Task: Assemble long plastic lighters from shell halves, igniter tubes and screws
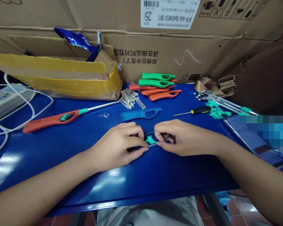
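Observation:
Between my hands, low on the blue table, is a second blue lighter casing half, mostly covered by my fingers, with a teal trigger (151,140) in it. My left hand (119,146) is closed, its thumb and fingers pinching the casing's left part. My right hand (186,138) is closed at the right end, its fingertips around a small dark and shiny part too hidden to name. Just beyond my hands lies an empty-looking blue lighter casing half (140,115). Farther right rests a black and yellow screwdriver (200,110).
Green casing halves (155,83) and orange casing halves (165,94) are piled near clear fuel tanks (129,99). Several screws (104,115) lie by an assembled red lighter (53,121). Teal triggers (218,110), metal tubes (235,105) and a phone (252,141) are right; a taped carton (85,78) stands behind.

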A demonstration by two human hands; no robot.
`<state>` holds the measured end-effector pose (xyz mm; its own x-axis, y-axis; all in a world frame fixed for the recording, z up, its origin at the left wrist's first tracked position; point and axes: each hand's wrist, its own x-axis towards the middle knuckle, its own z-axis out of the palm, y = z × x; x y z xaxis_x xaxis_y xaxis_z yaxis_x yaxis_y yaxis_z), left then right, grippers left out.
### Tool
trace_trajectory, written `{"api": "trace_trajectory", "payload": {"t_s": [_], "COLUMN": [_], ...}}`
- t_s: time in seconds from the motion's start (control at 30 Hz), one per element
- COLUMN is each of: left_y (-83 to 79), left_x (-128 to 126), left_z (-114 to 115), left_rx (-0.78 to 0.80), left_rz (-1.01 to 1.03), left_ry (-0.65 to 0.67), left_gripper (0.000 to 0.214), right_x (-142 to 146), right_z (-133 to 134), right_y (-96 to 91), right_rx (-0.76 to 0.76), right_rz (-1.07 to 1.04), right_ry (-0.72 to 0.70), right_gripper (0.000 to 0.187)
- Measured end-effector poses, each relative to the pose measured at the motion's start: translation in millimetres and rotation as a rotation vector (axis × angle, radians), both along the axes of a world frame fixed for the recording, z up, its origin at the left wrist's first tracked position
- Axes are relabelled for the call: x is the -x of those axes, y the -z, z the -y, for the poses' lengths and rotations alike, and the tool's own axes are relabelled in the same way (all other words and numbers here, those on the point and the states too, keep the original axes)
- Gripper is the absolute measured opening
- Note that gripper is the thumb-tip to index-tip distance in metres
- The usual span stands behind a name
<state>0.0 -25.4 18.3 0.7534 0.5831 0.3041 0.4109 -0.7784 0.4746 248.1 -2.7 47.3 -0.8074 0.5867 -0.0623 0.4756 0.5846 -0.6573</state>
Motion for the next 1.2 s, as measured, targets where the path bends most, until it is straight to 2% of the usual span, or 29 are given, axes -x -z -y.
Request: {"api": "trace_trajectory", "payload": {"t_s": [0.5,1.0,1.2], "left_y": [-0.2,1.3,3.9], "left_x": [-1.9,-1.0,0.5], "left_z": [3.9,2.7,1.8], "left_rx": [-0.072,-0.078,-0.056], "left_rz": [-0.012,-0.017,0.052], "left_ry": [-0.018,0.034,-0.024], "left_gripper": [0.015,0.019,0.016], "right_x": [-2.7,-2.2,-3.5], "right_z": [0.6,0.9,0.1], "right_y": [-3.1,-4.5,-2.2], "right_rx": [0.018,0.009,-0.009], "right_rz": [0.031,0.043,0.032], "right_ry": [-0.021,-0.024,-0.03], "right_gripper": [0.02,0.02,0.02]}}
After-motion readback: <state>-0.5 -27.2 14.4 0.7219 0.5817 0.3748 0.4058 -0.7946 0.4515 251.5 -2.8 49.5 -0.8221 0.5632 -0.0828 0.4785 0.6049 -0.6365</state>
